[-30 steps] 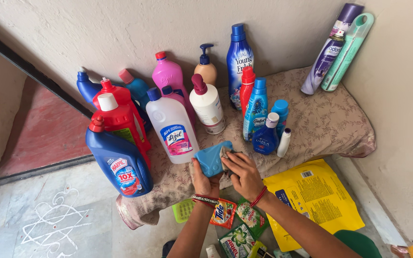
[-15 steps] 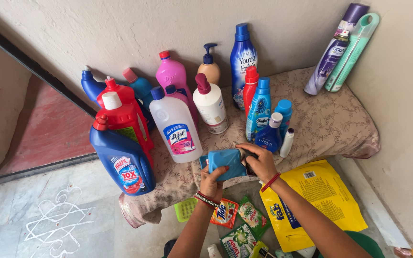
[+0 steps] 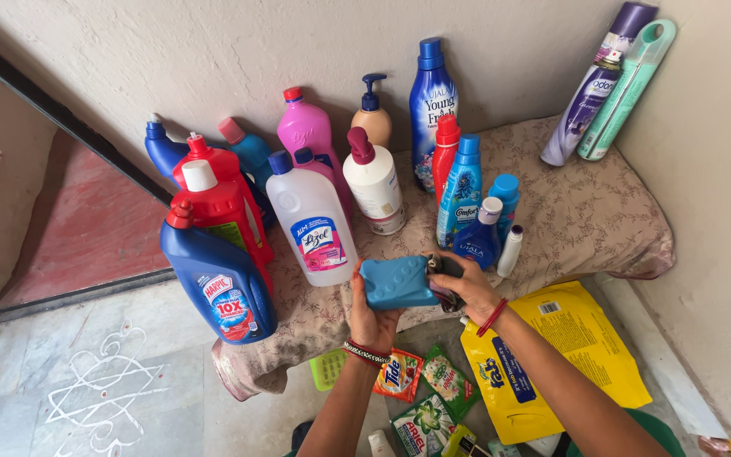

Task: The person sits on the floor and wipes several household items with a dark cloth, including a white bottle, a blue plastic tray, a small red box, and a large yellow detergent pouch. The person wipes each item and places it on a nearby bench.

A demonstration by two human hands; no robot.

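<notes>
The blue block (image 3: 397,283) has turned flatter and drifted slightly right since a moment ago. It is a smooth, rounded plastic slab, gripped from below by the left hand (image 3: 371,315), fingers curled around its edge. The right hand (image 3: 465,286) presses what looks like a dark cloth (image 3: 441,281) against its end, fingers closed on it. Both hover over the patterned fabric cover (image 3: 577,211), just before the clear liquid bottle (image 3: 312,222).

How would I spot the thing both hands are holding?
Find the cloth-covered ledge crowded with upright bottles. At its front edge, the left hand and right hand hold a blue block. Unlike the bottles, it is flat, rectangular and capless.
</notes>
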